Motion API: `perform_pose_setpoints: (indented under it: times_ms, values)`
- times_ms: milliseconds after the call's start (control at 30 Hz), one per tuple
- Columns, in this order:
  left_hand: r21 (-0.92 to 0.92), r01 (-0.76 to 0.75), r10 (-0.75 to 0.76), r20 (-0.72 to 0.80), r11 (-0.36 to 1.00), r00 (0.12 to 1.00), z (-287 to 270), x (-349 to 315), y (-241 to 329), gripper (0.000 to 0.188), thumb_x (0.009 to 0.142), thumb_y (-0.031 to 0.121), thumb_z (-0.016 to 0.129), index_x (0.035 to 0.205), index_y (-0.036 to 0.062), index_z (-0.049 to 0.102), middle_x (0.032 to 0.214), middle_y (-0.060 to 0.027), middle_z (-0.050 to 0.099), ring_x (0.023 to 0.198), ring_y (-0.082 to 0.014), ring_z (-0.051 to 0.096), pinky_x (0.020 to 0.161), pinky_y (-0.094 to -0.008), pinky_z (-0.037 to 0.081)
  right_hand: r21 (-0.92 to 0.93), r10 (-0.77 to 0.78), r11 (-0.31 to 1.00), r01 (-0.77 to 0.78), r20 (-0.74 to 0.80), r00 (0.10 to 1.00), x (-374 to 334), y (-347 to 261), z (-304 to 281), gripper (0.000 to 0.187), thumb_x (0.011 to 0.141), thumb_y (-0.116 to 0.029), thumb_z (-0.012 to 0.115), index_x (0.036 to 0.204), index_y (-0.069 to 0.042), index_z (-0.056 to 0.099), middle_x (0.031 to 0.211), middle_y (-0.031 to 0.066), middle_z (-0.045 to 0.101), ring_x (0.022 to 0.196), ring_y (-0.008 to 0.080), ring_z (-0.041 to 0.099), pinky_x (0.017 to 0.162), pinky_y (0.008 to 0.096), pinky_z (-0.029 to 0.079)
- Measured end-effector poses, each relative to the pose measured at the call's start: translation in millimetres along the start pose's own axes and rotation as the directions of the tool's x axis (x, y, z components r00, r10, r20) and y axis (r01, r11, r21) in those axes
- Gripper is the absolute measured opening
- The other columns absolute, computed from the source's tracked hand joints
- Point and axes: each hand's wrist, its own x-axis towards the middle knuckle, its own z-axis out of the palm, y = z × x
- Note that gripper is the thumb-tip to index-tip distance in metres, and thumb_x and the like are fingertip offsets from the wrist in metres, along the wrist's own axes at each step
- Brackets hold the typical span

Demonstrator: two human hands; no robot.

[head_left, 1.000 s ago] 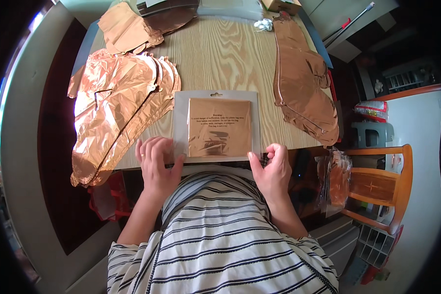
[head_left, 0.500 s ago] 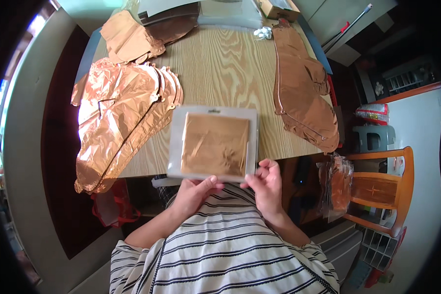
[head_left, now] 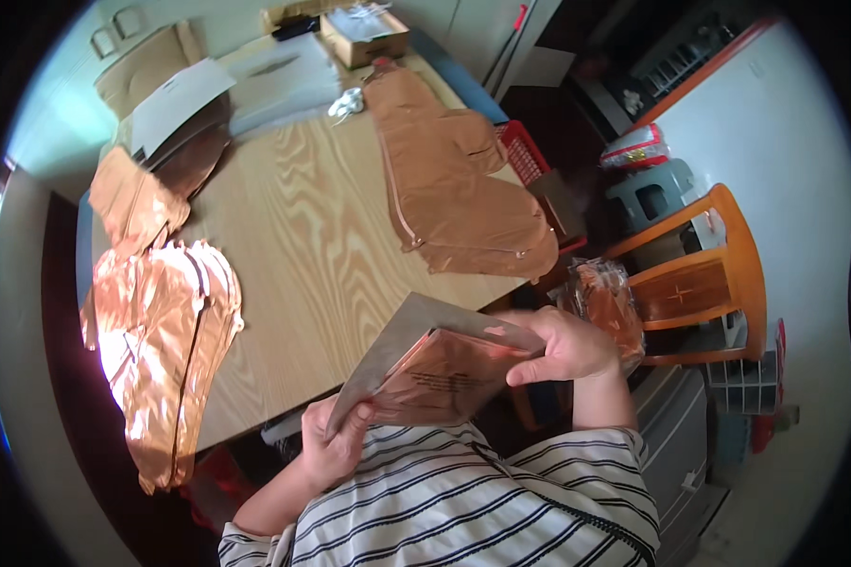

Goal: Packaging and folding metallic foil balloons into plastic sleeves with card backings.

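- Left of the frame: crinkled copper foil sheets point(head_left: 165, 350), mirror-bright, with curved outlines, lie partly over the near edge of the wood-grained counter point(head_left: 284, 246).
- Upper left: a smoother copper foil piece point(head_left: 132, 198) lies beside a pale card point(head_left: 182, 102), which rests over dark brown foil point(head_left: 201, 156).
- Upper centre-left: clear flat plastic sleeves point(head_left: 288, 85) lie piled, glossy and see-through.
- Below centre: the left hand point(head_left: 336, 439) pinches the lower left corner of the packet, thumb in front.
- Upper centre: a small white bundle point(head_left: 346, 104) lies near an open cardboard box point(head_left: 364, 45) with pale contents, hard to make out.
- Below centre: the packet point(head_left: 449, 378), held tilted off the counter's near edge, has a flat grey backing and folded copper foil under shiny clear film; its small dark lines of print are too blurred to read.
- Right of centre: a broad matte copper foil shape point(head_left: 468, 189) with rounded lobes lies near a red lattice basket point(head_left: 522, 151).
- Centre right: the right hand point(head_left: 572, 350) is at the packet's right edge, thumb apart from the fingers; whether it grips cannot be told.
- Farther right: clear bags holding copper-coloured material point(head_left: 607, 307) rest by a wooden chair point(head_left: 695, 283).
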Motion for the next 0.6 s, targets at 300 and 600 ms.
perform_pose_setpoints:
  times_ms: [300, 600]
  values:
    - [-0.42, 0.19, -0.175, 0.074, 0.887, 0.982, -29, 19, -21, 0.046, 0.105, 0.03, 0.054, 0.133, -0.0059, 0.057, 0.122, -0.0256, 0.067, 0.111, -0.0384, 0.068, 0.097, -0.0515, 0.054, -0.246, -0.215, 0.95, -0.192, -0.962, 0.169, -60, 59, -217, 0.029, 0.099, -0.02, 0.066, 0.117, 0.002, 0.064, 0.107, 0.0093, 0.07, 0.096, 0.0143, 0.064, 0.086, 0.0328, 0.051]
    - [-0.318, 0.225, -0.286, -0.159, 0.921, 0.945, -51, 12, -23, 0.037, 0.095, 0.021, 0.07, 0.119, -0.0068, 0.064, 0.104, -0.0208, 0.073, 0.096, -0.0328, 0.073, 0.091, -0.0469, 0.057, -0.302, -0.126, 0.696, -0.652, -0.945, 0.303, 51, 391, -315, 0.026, 0.087, -0.02, 0.064, 0.104, 0.001, 0.067, 0.102, 0.0274, 0.069, 0.105, 0.0458, 0.065, 0.09, 0.0492, 0.052]
